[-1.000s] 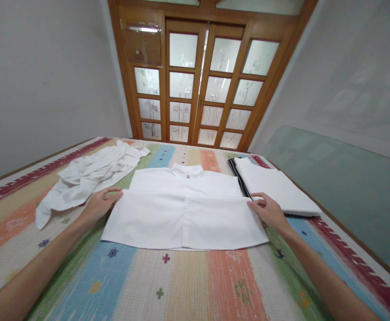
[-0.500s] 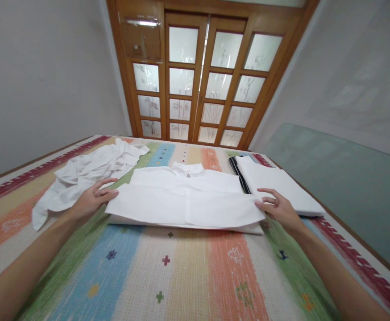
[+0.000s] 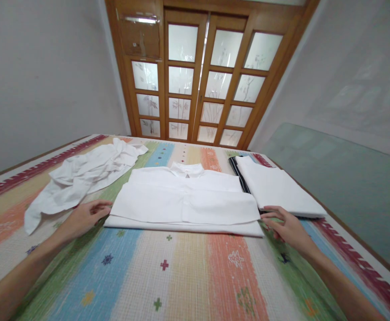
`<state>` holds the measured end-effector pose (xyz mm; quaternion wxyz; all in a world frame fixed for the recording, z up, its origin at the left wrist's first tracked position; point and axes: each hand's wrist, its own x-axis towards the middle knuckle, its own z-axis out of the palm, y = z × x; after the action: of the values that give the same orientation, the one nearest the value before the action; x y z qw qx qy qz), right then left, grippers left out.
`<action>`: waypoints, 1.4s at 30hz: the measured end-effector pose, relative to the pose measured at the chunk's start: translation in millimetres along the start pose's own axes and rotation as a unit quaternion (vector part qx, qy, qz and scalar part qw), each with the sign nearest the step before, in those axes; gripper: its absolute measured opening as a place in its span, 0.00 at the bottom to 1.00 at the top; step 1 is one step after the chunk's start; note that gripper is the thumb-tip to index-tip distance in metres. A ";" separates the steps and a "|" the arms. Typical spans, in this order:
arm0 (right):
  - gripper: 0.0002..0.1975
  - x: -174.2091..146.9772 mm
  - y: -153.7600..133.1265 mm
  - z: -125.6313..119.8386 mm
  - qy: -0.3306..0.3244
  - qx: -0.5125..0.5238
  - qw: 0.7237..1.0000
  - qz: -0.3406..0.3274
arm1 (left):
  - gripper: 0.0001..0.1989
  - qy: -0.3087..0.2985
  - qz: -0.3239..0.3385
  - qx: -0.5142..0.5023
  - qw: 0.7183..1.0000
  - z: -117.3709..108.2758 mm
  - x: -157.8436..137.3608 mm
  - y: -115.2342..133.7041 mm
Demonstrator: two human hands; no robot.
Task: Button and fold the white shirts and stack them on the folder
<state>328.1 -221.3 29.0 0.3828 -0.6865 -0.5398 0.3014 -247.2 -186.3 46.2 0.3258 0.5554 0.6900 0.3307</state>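
A white collared shirt (image 3: pixel 155 203) lies face up on the striped cloth, its collar away from me and its lower part folded up across the front in a flat band. My left hand (image 3: pixel 86 216) is beside the left end of that band, fingertips close to its edge, thumb and fingers a little apart. At the opposite end, my right hand (image 3: pixel 284 227) has its fingers loosely bent, with the tips at the shirt's right edge. Neither hand shows fabric gripped between its fingers; light contact with the edges cannot be ruled out.
Left of the shirt lies a crumpled white garment (image 3: pixel 81 176). A folded white stack (image 3: pixel 278 185) with a black striped piece under it sits at the right. The patterned cloth (image 3: pixel 188 276) covers the surface; beyond its far edge are wooden glass-paned doors (image 3: pixel 198 80).
The raised flap of the shirt has come down flat onto its front. Both hands have lowered slightly toward me and let go of the flap's corners.
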 end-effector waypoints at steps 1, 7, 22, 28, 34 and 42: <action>0.29 -4.5 3.2 0.1 -0.010 0.000 1.000 0.006 | 0.23 -0.010 -0.008 0.020 1.000 -2.4 -3.7 -2.5; 0.27 -15.8 2.6 9.1 -0.066 0.029 0.995 0.061 | 0.25 -0.013 -0.020 0.038 0.999 -1.4 -10.3 -5.3; 0.32 -27.2 8.4 13.1 -0.030 0.053 0.998 0.033 | 0.25 -0.097 0.056 0.081 0.990 -6.6 -22.3 6.4; 0.28 -29.6 18.4 13.6 -0.053 -0.002 0.998 0.022 | 0.25 -0.082 0.096 0.165 0.978 -4.2 -21.2 -1.3; 0.28 -42.9 12.2 8.7 -0.077 -0.015 0.997 0.027 | 0.23 -0.092 0.098 0.190 0.973 -5.5 -29.4 -10.7; 0.33 -56.8 13.1 -3.0 -0.077 -0.056 0.995 -0.017 | 0.18 0.002 0.115 0.224 0.968 -11.2 -38.7 -13.6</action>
<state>323.9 -278.8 19.4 0.3060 -0.6727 -0.5951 0.3159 -257.2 -227.6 44.6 0.1515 0.6892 0.6787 0.2036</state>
